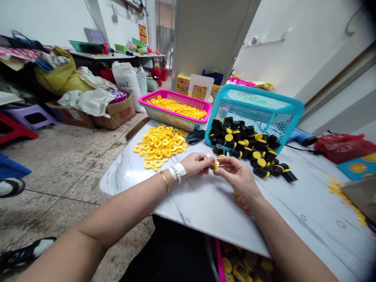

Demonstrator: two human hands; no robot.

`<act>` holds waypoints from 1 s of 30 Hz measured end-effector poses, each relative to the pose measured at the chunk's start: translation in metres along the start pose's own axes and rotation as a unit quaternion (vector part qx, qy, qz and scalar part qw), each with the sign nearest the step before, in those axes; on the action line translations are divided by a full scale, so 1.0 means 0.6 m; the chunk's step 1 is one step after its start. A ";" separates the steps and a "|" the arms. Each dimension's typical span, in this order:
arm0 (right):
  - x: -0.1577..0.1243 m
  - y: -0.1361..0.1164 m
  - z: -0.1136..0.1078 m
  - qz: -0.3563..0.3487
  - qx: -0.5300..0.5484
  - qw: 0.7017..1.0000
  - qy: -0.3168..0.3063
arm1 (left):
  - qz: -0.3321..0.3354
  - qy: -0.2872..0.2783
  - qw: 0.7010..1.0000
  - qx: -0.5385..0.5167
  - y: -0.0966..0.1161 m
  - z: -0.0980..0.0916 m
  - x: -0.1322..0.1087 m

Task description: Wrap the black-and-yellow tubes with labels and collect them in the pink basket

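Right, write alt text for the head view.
Left hand and right hand hold a small yellow piece over a marbled table; beyond are yellow rings, a pink-rimmed basket and a blue basket spilling black-and-yellow cylinders.

Speckled floor [85, 172], left side—from left to right, a purple plastic stool [25, 111], an open cardboard box [122, 111] and a bulging white woven sack [126, 80]. Behind these, a white-topped side table [102, 58] bears a teal basket [76, 46] near its left end; a red-and-yellow poster [142, 34] hangs beyond. Marble-patterned table [311, 203], toward the far edge at right—a red plastic bag [343, 147] just beside a blue carton [346, 170].
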State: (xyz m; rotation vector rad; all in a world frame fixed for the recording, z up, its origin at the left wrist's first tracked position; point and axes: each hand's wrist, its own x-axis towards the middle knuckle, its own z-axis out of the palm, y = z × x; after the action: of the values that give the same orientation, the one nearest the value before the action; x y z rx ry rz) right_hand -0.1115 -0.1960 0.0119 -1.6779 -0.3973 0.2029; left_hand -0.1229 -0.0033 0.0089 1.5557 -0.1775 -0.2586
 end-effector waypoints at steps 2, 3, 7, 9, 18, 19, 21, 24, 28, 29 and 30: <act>-0.003 0.004 0.002 -0.055 -0.056 0.997 0.018 | -0.013 0.019 0.999 -0.035 -0.001 0.003 -0.001; -0.005 0.005 0.004 -0.072 -0.075 0.994 0.027 | -0.007 0.020 0.998 -0.051 -0.001 0.003 -0.001; -0.013 0.002 0.012 -0.071 -0.076 0.994 0.032 | 0.031 0.002 0.996 -0.081 0.001 0.002 0.000; -0.014 -0.004 0.010 -0.069 -0.068 0.995 0.014 | 0.008 -0.025 0.996 -0.089 0.001 0.000 0.001; -0.015 -0.016 0.008 -0.165 0.045 0.985 0.021 | -0.099 -0.136 0.963 -0.209 0.011 -0.008 -0.007; -0.015 -0.017 0.009 -0.163 0.056 0.985 0.029 | -0.097 -0.138 0.963 -0.210 0.010 -0.008 -0.007; -0.016 -0.016 0.010 -0.160 0.060 0.985 0.037 | -0.098 -0.125 0.966 -0.203 0.008 -0.007 -0.005; -0.016 -0.014 0.010 -0.160 0.028 0.987 0.015 | -0.101 -0.099 0.968 -0.206 0.002 -0.002 -0.001; -0.019 -0.008 0.015 -0.174 0.027 0.984 0.006 | -0.109 -0.114 0.963 -0.217 0.006 0.003 -0.001; -0.020 -0.007 0.017 -0.180 0.036 0.983 0.011 | -0.112 -0.114 0.964 -0.213 0.008 0.003 -0.003; -0.020 -0.006 0.020 -0.185 0.042 0.982 0.015 | -0.117 -0.109 0.965 -0.207 0.011 0.004 -0.005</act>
State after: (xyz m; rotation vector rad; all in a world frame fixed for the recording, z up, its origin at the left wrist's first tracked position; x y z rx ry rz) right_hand -0.1275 -0.1893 0.0124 -1.4913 -0.6602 -0.0809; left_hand -0.1258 -0.0047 0.0159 1.1278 -0.1014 -0.6149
